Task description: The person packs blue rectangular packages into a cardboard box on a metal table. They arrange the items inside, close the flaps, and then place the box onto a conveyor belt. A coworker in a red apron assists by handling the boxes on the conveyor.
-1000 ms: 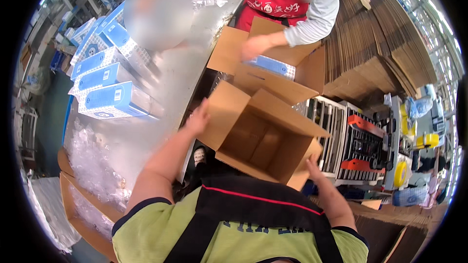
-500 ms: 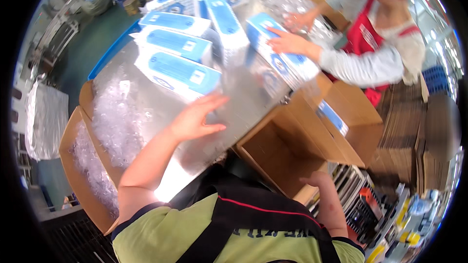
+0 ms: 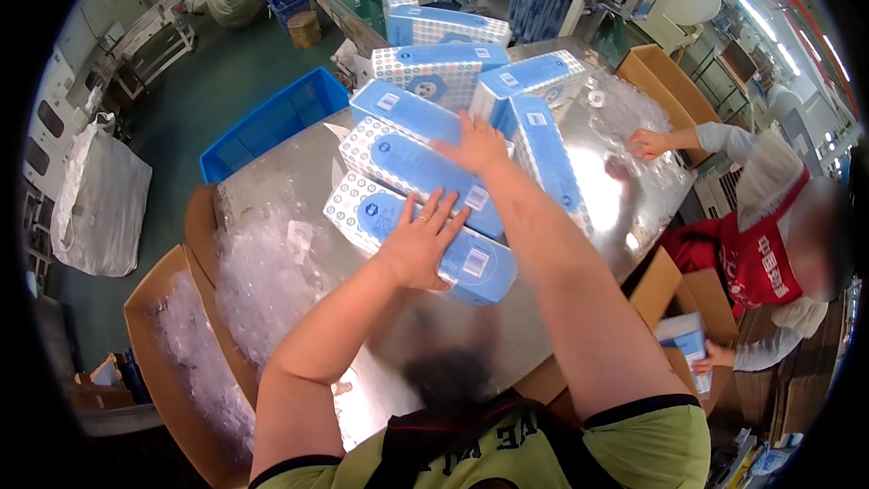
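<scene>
the left hand (image 3: 421, 244), spread wide, lies across the nearest blue-white box (image 3: 482, 270); the right hand (image 3: 475, 147), loosely uncurled, touches the third box (image 3: 398, 109).

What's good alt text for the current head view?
A person's left hand and right hand touch blue-and-white boxes on a metal table. At left, clear plastic packaging lies beside and inside an open carton; at right, a co-worker in red touches a similar box inside another carton.
</scene>
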A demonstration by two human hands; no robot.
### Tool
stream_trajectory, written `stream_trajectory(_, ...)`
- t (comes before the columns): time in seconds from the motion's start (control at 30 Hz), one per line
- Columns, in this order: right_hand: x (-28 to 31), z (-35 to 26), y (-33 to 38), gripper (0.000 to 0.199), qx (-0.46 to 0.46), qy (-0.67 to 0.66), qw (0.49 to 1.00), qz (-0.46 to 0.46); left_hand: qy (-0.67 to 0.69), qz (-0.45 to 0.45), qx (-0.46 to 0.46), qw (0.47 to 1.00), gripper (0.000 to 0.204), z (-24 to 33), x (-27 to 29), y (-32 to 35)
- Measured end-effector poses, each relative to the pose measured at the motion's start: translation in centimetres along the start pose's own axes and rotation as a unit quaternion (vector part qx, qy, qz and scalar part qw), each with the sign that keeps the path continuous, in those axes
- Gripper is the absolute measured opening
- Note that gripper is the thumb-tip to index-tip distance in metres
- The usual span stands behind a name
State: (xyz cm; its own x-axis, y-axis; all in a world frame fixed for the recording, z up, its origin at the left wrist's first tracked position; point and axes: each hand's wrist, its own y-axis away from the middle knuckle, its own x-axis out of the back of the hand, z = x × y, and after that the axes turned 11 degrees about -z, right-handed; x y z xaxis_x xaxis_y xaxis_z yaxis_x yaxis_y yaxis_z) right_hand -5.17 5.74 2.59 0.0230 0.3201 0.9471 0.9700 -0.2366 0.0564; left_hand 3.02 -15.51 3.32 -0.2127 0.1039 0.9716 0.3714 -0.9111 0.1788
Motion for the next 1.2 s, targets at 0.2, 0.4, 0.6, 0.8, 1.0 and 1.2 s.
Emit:
stream_trajectory(0.2, 0.1, 2.8, 3.8, 0.091, 0.064, 0.017, 0.992, -0.104, -0.016, -0.014, -0.079, 0.997, 0.106, 1.5, -1.6, 0.1)
stream_trajectory(0.4, 4.4, 10.7, 19.7, 0.082, 0.1, 0.032, 0.975, -0.195, 0.099, 0.041, -0.137, 0.985, 0.093, 18.7, -6.3, 2.3)
stream_trajectory(0.6, 4.0, 19.0, 31.4, 0.052, -0.026, -0.357, 0.913, 0.198, 0.599, 0.091, -0.107, 0.788, 0.081, 7.8, -0.5, 5.8)
stream_trajectory(0.8, -8.4, 19.6, 30.2, 0.058, -0.14, -0.792, 0.571, 0.164, 0.919, 0.15, -0.038, 0.364, 0.062, 4.0, -12.7, -0.8)
stream_trajectory(1.0, 4.6, 21.2, 40.5, 0.054, -0.115, -0.884, 0.449, 0.063, 0.872, 0.166, -0.085, 0.452, 0.046, 13.0, -4.5, -3.7)
stream_trajectory(1.2, 16.2, 20.9, 66.2, 0.053, -0.228, -0.74, 0.577, 0.26, 0.803, 0.028, -0.234, 0.548, 0.036, 34.1, -1.2, -8.1)
